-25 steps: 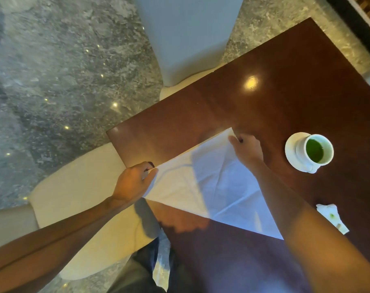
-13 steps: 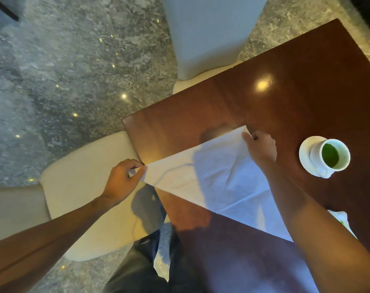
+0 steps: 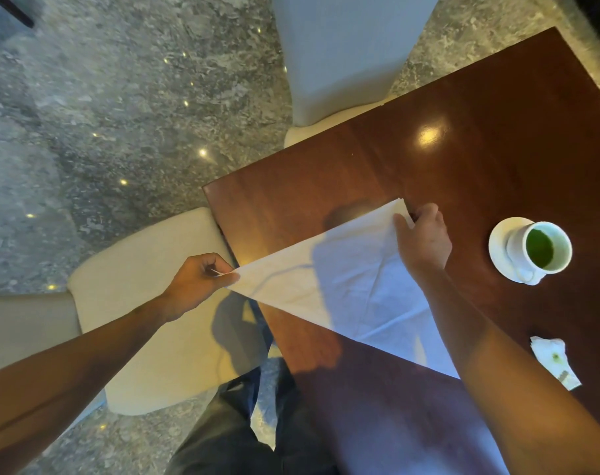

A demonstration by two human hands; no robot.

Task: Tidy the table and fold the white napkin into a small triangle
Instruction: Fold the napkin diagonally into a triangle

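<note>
The white napkin (image 3: 339,286) lies as a large triangle on the dark wooden table (image 3: 480,138), one tip reaching past the table's left edge. My left hand (image 3: 197,282) pinches that left tip just off the table, over a chair seat. My right hand (image 3: 423,240) grips the far corner of the napkin on the tabletop. My right forearm crosses the napkin's right part and hides its near corner.
A white cup of green liquid (image 3: 540,248) stands on a saucer (image 3: 497,248) to the right of my right hand. A crumpled, stained paper tissue (image 3: 552,359) lies nearer me. Cream chairs (image 3: 137,323) stand at the left and far (image 3: 343,56) sides.
My left hand has drawn the napkin's left tip further out past the table edge, pulling the cloth taut. My right hand has stayed on the far corner.
</note>
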